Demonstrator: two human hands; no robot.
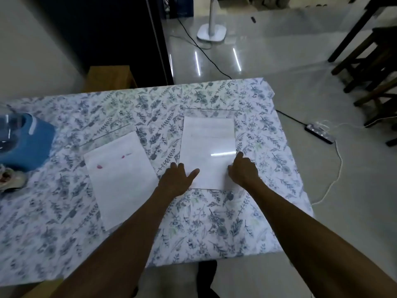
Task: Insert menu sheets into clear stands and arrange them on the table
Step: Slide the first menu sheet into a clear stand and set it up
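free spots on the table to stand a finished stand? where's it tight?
Bare cloth along the far edge, behind the left sheet and the clear stand. More in the near right corner, below the right hand. Also the near left strip, in front of the blue item. Tight in the middle: both hands, left hand included, press the right sheet, with only a narrow gap between sheets.

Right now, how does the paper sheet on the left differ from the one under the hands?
The left sheet lies skewed, bears pink marks, and nobody touches it. The right sheet lies straighter under a glossy clear stand, with the left hand and right hand on it. Both are white, flat on the table.
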